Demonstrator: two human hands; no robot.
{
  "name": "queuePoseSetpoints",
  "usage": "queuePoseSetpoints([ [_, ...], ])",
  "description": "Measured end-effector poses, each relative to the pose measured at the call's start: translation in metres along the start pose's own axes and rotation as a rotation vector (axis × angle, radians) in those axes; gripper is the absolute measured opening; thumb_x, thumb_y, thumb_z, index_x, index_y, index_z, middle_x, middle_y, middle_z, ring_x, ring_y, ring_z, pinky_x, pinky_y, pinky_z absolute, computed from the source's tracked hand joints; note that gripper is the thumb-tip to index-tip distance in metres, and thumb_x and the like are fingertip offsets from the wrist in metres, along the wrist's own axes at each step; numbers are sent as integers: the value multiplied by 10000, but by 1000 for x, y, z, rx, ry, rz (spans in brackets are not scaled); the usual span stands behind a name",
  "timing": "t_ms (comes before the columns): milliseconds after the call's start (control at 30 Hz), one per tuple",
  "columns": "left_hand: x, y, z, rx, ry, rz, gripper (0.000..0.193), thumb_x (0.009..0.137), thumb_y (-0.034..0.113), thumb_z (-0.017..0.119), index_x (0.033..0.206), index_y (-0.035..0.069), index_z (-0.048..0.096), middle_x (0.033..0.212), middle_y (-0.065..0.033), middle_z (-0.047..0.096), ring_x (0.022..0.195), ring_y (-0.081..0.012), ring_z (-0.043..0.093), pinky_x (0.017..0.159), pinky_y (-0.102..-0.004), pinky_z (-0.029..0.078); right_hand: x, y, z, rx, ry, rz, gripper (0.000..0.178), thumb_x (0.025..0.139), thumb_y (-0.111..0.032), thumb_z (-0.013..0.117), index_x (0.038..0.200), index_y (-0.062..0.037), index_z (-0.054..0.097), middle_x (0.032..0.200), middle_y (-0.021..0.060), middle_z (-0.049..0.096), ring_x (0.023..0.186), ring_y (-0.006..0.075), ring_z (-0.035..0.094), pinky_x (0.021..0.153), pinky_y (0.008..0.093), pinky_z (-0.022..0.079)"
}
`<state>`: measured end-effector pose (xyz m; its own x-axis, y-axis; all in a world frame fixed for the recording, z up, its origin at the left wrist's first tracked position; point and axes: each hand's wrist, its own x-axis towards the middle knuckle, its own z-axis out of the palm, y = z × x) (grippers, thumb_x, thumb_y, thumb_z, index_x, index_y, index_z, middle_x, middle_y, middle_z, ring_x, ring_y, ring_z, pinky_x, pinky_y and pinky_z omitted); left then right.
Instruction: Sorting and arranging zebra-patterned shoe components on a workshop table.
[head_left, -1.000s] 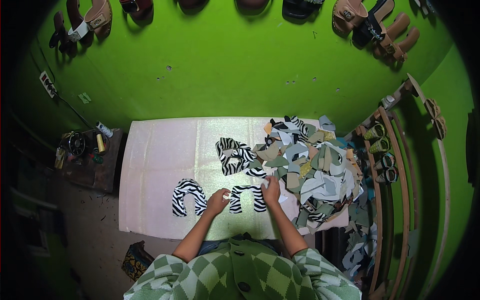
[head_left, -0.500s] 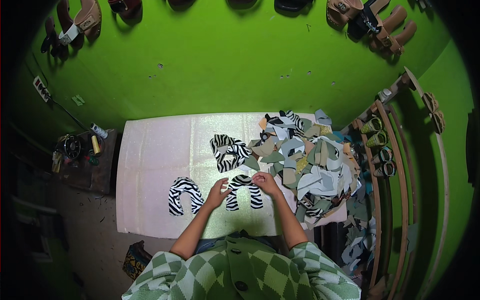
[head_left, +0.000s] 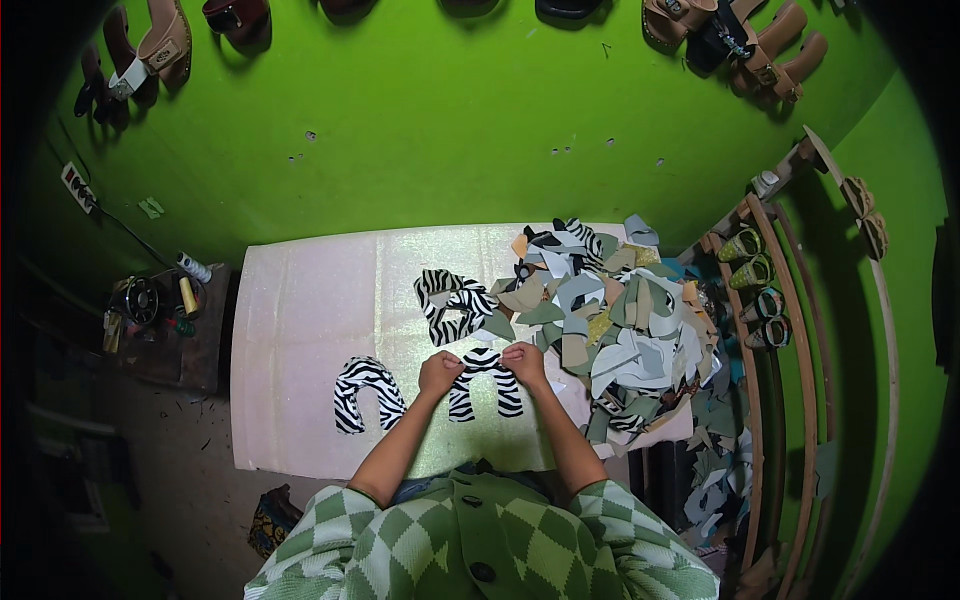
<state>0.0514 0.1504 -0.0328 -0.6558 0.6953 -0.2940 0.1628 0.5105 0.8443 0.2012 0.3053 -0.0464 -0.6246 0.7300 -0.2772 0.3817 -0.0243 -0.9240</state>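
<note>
A zebra-striped U-shaped piece point(head_left: 484, 363) lies before me on the pale, glittery table covering point(head_left: 300, 330), its curve away from me and its two legs toward me. My left hand point(head_left: 440, 373) is closed at the left side of its curve, fingertips pinching the edge. At the right side, my right hand point(head_left: 523, 362) pinches the opposite edge. Another striped U-shaped piece point(head_left: 352, 393) rests to the left, beside my left forearm. Just beyond my hands lie more striped pieces point(head_left: 440, 290), overlapping one another.
A heap of scraps point(head_left: 630, 350) in grey, green, tan and zebra print covers the table's right side. Wooden racks point(head_left: 790, 360) with sandals point(head_left: 743, 243) stand further right. At left, a small dark table point(head_left: 170, 355) carries thread spools point(head_left: 194, 267). Sandals point(head_left: 165, 45) hang on the green wall.
My left hand's fingers have closed in on the striped piece's left edge. My right hand stays at the right edge. The whole view has shifted slightly.
</note>
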Motion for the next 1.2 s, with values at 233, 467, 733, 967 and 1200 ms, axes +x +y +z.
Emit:
queuePoseSetpoints([
  [233,2,-1,6,187,115,-152,192,664,267,726,740,102,663,732,-46,657,700,-198,639,636,-316,498,-6,-6,9,-293,168,15,214,612,-121,789,734,-25,642,657,63,647,585,121,606,587,255,487],
  [467,3,-3,0,129,54,-126,188,673,281,719,766,122,681,758,-39,664,723,-202,641,651,-314,496,-2,0,-3,-308,85,-28,285,615,-215,788,790,-31,660,736,76,651,658,156,617,625,273,484],
  [733,4,-16,3,31,43,-182,199,684,295,711,784,124,691,782,-46,670,748,-191,641,674,-305,485,-6,-2,2,-578,26,-181,313,630,-234,788,811,-17,654,766,74,646,701,151,615,649,275,481],
  [967,2,-3,3,35,43,-210,196,692,325,695,785,152,698,807,-31,678,761,-183,645,683,-303,486,3,3,-4,-65,-55,-72,127,722,-82,713,787,2,644,679,35,625,602,84,561,563,212,453],
  [1200,-1,8,6,254,121,-181,144,684,320,685,744,189,693,759,14,671,738,-170,643,669,-335,473,1,7,9,-332,136,-87,153,666,-128,746,726,-15,660,628,57,640,546,119,592,545,248,472],
])
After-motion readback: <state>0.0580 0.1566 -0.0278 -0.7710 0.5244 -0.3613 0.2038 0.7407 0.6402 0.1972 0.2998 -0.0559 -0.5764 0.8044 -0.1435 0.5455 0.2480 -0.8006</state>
